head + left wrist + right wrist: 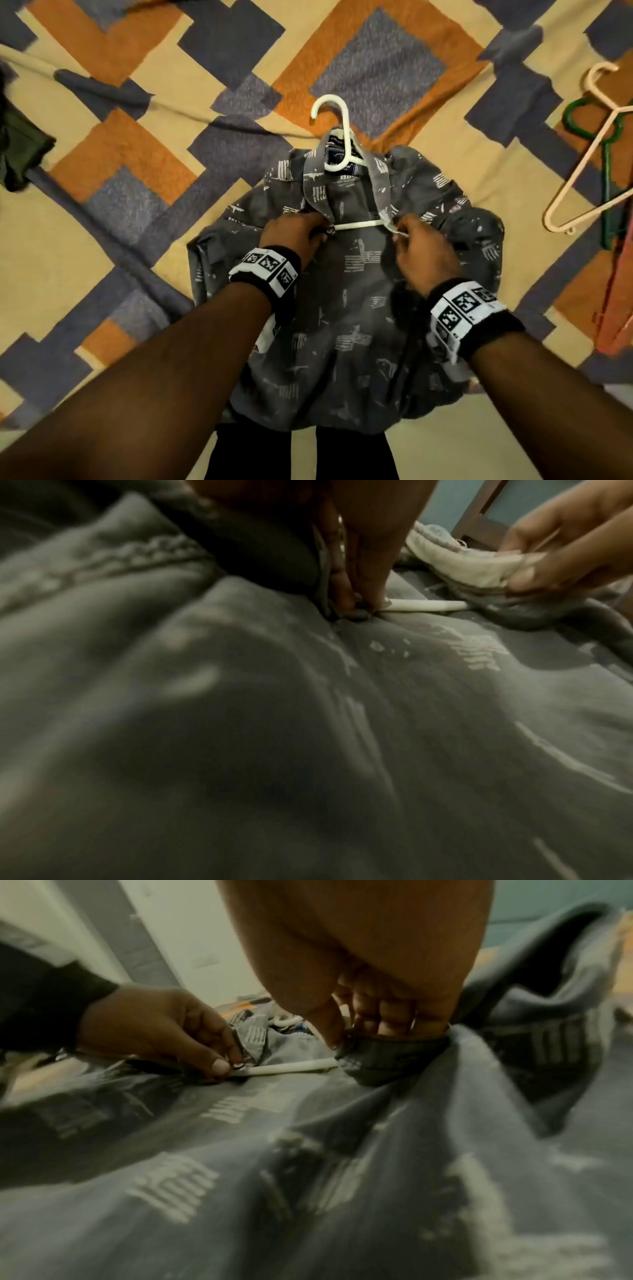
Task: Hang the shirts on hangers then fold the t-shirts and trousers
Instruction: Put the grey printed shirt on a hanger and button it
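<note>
Patchwork bedspread (137, 192) underneath, and the grey shirt (342, 325) lies spread on it with the white hanger (337, 137) already through the collar, hook pointing away. Left hand (294, 236) pinches one front edge by the hanger's bar; right hand (421, 250) pinches the opposite edge, fingers (387, 1020) curled into the cloth. Looks like buttoning up. That fabric's light and floppy, it'll slide off the hanger's shoulders, so lift by the stiff hook, not the cloth. Spare hangers (596, 150) wait off to the right.
</note>
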Demonstrator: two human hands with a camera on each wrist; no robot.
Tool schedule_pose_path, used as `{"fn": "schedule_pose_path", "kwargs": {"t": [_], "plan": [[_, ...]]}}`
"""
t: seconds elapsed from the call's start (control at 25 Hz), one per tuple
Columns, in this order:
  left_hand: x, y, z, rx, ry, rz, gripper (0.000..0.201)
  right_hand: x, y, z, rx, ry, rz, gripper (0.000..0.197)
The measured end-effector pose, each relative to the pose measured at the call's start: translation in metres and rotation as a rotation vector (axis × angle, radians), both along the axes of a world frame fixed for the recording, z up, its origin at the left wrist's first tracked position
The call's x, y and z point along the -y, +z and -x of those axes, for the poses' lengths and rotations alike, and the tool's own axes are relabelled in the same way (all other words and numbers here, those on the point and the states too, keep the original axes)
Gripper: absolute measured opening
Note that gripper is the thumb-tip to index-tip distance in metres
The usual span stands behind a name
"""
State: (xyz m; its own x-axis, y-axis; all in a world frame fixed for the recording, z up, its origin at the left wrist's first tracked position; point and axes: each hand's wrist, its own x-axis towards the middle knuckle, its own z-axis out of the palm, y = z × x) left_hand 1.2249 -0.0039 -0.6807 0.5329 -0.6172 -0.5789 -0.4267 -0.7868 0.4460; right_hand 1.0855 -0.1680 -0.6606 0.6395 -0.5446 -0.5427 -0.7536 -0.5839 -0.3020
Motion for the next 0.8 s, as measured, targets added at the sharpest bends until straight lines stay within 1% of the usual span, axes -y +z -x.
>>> {"fn": "schedule_pose_path", "kwargs": {"t": [0.08,0.12,0.16,0.2,0.28,0.36,0.4,0.44,0.52,0.56,0.6,0.64,0.68,0.72,0.8], "plan": [[0.008,0.001,-0.002,0.042,-0.012,-0.029,0.029,0.027,0.029,0.000,-0.026,0.245,0.264,0.015],[0.011,0.002,-0.003,0.057,-0.017,-0.045,0.028,0.043,0.046,-0.002,-0.001,0.314,0.397,0.016],[0.013,0.003,-0.002,0.070,-0.026,-0.061,0.027,0.058,0.065,-0.005,0.024,0.338,0.495,0.016],[0.014,0.004,-0.001,0.086,-0.036,-0.076,0.027,0.070,0.084,-0.008,0.044,0.328,0.550,0.015],[0.015,0.005,0.002,0.128,-0.060,-0.115,0.029,0.090,0.117,-0.015,0.066,0.320,0.519,0.013],[0.016,0.005,0.005,0.147,-0.074,-0.141,0.030,0.089,0.133,-0.022,0.067,0.345,0.389,0.011],[0.016,0.005,0.006,0.144,-0.080,-0.147,0.031,0.078,0.131,-0.024,0.065,0.313,0.289,0.008],[0.016,0.005,0.007,0.137,-0.088,-0.150,0.032,0.063,0.122,-0.026,0.062,0.233,0.163,0.007],[0.014,0.005,0.008,0.109,-0.076,-0.142,0.031,0.019,0.088,-0.026,0.060,-0.060,-0.181,0.013],[0.014,0.004,0.007,0.086,-0.044,-0.129,0.030,-0.004,0.064,-0.025,0.112,-0.232,-0.373,0.018],[0.013,0.003,0.008,0.058,0.002,-0.117,0.027,-0.026,0.040,-0.022,0.176,-0.387,-0.526,0.023],[0.013,0.001,0.008,0.028,0.058,-0.109,0.025,-0.043,0.017,-0.020,0.232,-0.496,-0.598,0.027],[0.013,0.000,0.009,-0.007,0.121,-0.105,0.022,-0.056,-0.002,-0.019,0.274,-0.560,-0.608,0.028],[0.013,-0.002,0.010,-0.041,0.188,-0.100,0.019,-0.064,-0.017,-0.017,0.300,-0.607,-0.585,0.028],[0.015,-0.004,0.011,-0.086,0.296,-0.080,0.018,-0.069,-0.031,-0.018,0.346,-0.687,-0.556,0.024]]}}
